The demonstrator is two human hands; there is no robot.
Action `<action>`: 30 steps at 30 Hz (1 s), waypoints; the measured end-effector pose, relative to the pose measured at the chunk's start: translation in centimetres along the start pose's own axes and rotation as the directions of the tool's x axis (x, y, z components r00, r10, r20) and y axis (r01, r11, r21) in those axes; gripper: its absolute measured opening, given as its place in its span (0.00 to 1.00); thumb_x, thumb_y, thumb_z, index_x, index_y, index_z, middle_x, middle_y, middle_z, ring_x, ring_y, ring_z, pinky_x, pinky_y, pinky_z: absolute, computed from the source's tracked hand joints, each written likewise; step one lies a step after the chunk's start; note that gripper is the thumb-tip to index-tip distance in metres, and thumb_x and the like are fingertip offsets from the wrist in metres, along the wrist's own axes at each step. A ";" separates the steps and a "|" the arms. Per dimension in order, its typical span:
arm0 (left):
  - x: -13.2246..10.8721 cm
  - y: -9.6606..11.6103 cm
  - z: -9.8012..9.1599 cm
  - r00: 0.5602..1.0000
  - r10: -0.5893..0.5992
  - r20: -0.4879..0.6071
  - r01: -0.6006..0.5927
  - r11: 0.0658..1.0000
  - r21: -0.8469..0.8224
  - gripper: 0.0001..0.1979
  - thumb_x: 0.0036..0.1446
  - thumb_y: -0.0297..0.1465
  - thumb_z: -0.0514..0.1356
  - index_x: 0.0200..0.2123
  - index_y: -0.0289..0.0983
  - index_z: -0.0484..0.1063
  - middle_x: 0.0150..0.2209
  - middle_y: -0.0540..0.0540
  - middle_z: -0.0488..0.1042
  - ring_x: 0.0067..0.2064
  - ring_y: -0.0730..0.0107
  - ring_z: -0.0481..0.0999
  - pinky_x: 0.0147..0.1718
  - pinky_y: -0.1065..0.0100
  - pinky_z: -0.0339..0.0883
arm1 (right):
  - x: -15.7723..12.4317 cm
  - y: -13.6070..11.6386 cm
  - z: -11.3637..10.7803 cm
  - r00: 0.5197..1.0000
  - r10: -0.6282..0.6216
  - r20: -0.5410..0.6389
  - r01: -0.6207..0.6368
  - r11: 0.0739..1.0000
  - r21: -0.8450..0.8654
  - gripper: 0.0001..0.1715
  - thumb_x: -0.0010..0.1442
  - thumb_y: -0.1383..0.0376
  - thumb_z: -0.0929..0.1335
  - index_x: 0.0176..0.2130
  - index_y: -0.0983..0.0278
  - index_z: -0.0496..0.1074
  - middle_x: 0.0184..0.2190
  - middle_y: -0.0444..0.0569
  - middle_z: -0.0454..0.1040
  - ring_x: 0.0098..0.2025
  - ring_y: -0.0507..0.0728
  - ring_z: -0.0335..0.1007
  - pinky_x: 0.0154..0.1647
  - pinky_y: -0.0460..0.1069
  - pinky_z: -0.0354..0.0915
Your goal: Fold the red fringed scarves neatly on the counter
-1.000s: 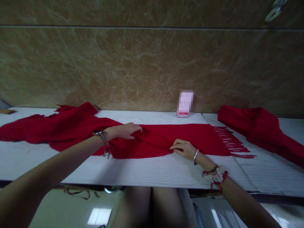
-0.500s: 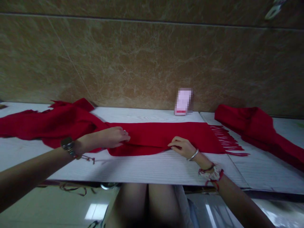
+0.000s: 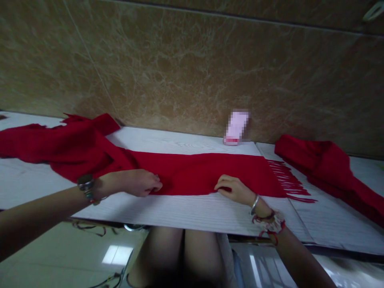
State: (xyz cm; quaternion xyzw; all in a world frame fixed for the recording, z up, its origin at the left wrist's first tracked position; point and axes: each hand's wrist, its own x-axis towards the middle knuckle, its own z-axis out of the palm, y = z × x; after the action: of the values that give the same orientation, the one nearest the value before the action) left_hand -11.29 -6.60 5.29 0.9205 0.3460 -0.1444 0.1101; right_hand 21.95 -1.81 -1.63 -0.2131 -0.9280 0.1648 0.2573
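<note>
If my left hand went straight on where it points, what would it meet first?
Likely the red fringed scarf at your left hand, then your right hand farther along, though depth is unclear.

The background is filled by a brown, marbled wall, crossed near the top by a long seam and at the left by a thin slanting line. Against it a long table is set, its white top marked with wood grain. Below, a pale, glossy floor is seen, on which a bright patch of light is reflected.
</note>
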 end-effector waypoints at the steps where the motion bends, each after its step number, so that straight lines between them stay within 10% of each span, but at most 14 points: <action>1: 0.1 0.1 0.6 1.000 0.000 0.013 0.000 1.000 0.012 0.09 0.45 0.17 0.54 0.27 0.35 0.69 0.28 0.51 0.71 0.27 0.75 0.67 0.26 0.76 0.59 | 0.0 0.0 0.0 0.998 -0.012 0.054 0.012 1.000 -0.004 0.10 0.54 0.72 0.63 0.30 0.64 0.72 0.27 0.47 0.70 0.31 0.52 0.66 0.34 0.47 0.65; 9: 2.6 1.9 2.5 0.969 0.034 -0.243 0.023 0.973 0.229 0.17 0.54 0.37 0.56 0.44 0.35 0.68 0.42 0.40 0.71 0.39 0.62 0.71 0.37 0.65 0.63 | 0.2 -0.1 0.4 0.999 -0.010 0.049 0.015 0.996 -0.092 0.08 0.56 0.67 0.64 0.35 0.64 0.72 0.32 0.49 0.70 0.36 0.53 0.65 0.37 0.49 0.64; 18: 5.6 2.5 2.0 0.950 -0.008 -0.313 0.141 0.904 0.405 0.11 0.53 0.19 0.54 0.39 0.35 0.69 0.35 0.42 0.72 0.37 0.65 0.71 0.31 0.68 0.62 | 0.3 0.0 1.1 0.972 -0.132 -0.196 0.094 0.977 -0.191 0.12 0.61 0.67 0.60 0.33 0.67 0.71 0.26 0.50 0.72 0.30 0.52 0.64 0.32 0.47 0.64; 22: 4.9 2.7 1.9 0.927 -0.110 -0.357 0.256 0.884 0.392 0.10 0.53 0.22 0.55 0.40 0.35 0.69 0.37 0.42 0.71 0.39 0.63 0.70 0.33 0.65 0.61 | 0.3 -0.2 1.2 0.979 -0.174 -0.103 0.151 0.967 -0.204 0.12 0.61 0.67 0.60 0.33 0.66 0.71 0.27 0.50 0.72 0.30 0.53 0.64 0.32 0.48 0.65; 30: 7.0 6.0 3.2 0.943 0.041 -0.330 0.100 0.912 0.398 0.11 0.55 0.21 0.54 0.41 0.35 0.68 0.36 0.44 0.73 0.37 0.67 0.72 0.35 0.66 0.62 | 0.2 -0.2 1.2 0.992 -0.125 0.024 0.127 0.978 -0.164 0.11 0.59 0.67 0.61 0.32 0.64 0.72 0.28 0.49 0.71 0.31 0.52 0.65 0.34 0.48 0.65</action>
State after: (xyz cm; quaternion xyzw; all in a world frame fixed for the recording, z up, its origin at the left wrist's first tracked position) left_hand -2.86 -7.72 0.47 0.9287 0.3355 -0.0586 -0.1469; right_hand 21.09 -2.09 -2.42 -0.1734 -0.9519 0.0720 0.2422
